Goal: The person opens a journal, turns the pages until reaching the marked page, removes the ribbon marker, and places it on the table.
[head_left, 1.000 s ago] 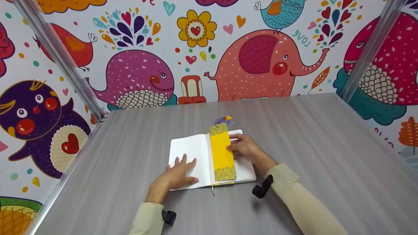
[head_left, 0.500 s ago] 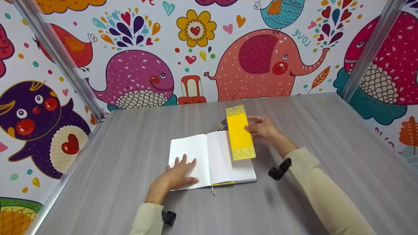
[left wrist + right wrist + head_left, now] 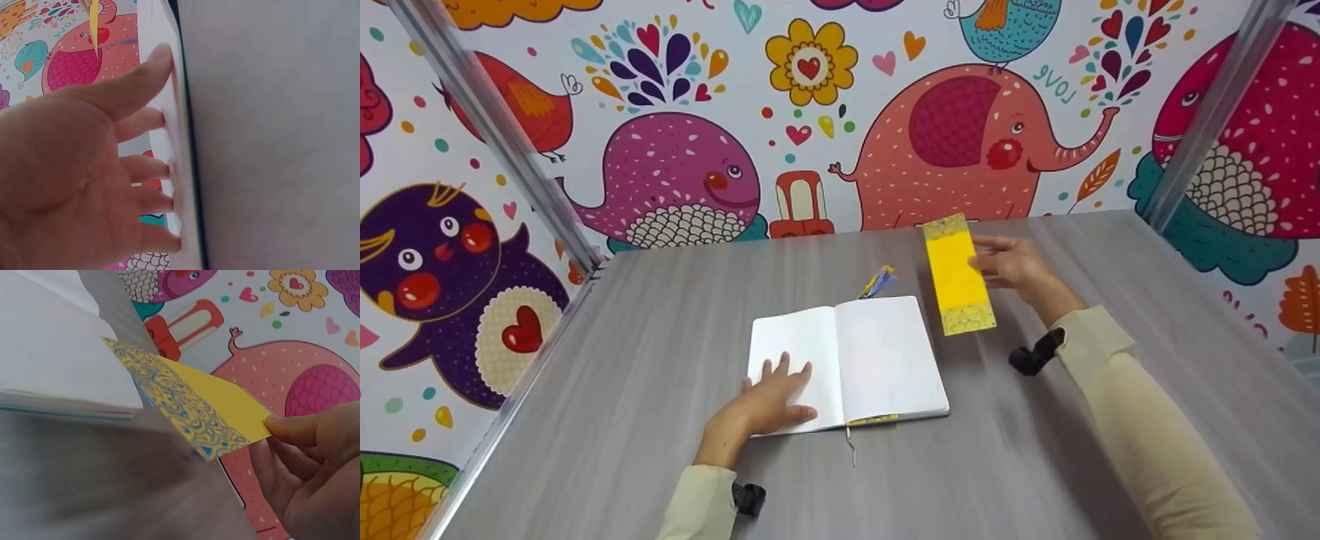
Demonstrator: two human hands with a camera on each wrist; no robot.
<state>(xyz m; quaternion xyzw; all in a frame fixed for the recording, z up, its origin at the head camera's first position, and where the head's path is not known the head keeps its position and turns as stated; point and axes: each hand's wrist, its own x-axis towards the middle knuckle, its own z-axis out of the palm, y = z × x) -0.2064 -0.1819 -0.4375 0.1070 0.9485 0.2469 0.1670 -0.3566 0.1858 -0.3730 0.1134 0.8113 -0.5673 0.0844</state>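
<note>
Table (image 3: 660, 322) — card (image 3: 956, 274) (yellow) between right fingertips (image 3: 278, 425)

Tabletop (image 3: 682, 315): grey, streaked.
Back panel (image 3: 816, 159): white, printed with purple whale (image 3: 675, 169), yellow flower (image 3: 810, 64), coral elephant (image 3: 952, 180).
Left panel (image 3: 397, 161): printed with dark purple penguin (image 3: 435, 259).
Corner posts (image 3: 487, 127): metallic, one each side.

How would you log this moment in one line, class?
left hand: rests on left page of open notebook | right hand: pinches yellow card, right of notebook | tassel: shows past notebook's far edge
</note>
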